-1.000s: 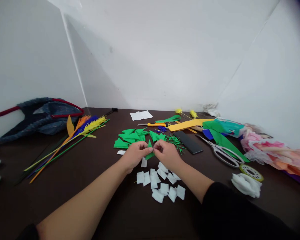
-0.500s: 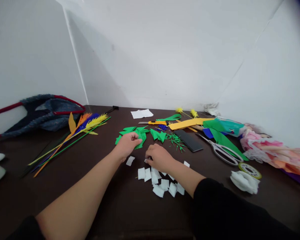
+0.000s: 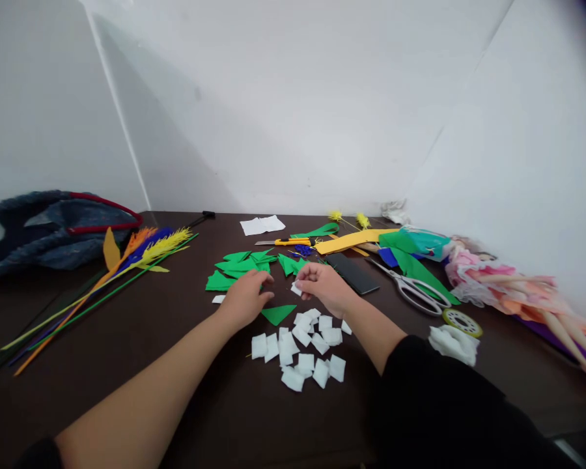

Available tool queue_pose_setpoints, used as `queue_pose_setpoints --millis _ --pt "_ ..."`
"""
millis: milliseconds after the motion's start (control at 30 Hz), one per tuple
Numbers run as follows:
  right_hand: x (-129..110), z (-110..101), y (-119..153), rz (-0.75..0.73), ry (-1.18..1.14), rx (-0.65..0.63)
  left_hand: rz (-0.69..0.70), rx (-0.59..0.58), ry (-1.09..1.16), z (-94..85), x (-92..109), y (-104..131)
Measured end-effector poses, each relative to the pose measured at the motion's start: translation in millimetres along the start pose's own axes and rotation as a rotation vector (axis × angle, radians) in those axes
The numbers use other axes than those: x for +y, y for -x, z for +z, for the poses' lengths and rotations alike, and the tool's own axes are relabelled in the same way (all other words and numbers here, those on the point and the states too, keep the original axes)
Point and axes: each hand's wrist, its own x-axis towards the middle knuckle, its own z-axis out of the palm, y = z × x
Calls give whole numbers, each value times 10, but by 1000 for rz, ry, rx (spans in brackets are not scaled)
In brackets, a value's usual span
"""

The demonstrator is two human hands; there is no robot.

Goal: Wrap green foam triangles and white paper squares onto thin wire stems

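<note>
Between the thumb and fingertips of my right hand is a small white square, soft like tissue or cotton. My left hand hovers over the table with thumb and fingers apart, holding nothing. Just right of its thumb lies a single green triangle on the table. Beyond the left hand is a heap of green cut pieces, of paper or felt. Nearer me, below both hands, spreads a loose pile of white squares. Another white piece shows partly behind the left hand.
A yellow utility knife lies blade out behind the green heap. To the right are a black flat slab, scissors, a tape roll and dolls. Stemmed colourful plumes and a denim bag lie left.
My right hand has lifted a white square up and away from the pile. A green triangle now lies beside my left hand, whose fingers have spread. The view has shifted right.
</note>
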Motion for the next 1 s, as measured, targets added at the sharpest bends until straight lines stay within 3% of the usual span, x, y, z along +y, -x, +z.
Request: queue_pose_setpoints --millis 200,333,533,733,867,1000 --pt "-61 121 25 -70 74 92 -61 -82 545 78 303 96" --pt "-84 184 46 -93 44 156 -70 -38 628 127 374 112" --pt "-85 192 89 -161 60 132 -145 58 797 79 420 98" --pt "-42 174 104 -492 422 182 -270 -37 941 93 363 95" --pt "-24 161 114 -537 444 114 -293 -136 928 98 337 106" --pt "-30 144 122 -585 490 134 -285 -190 936 67 378 135"
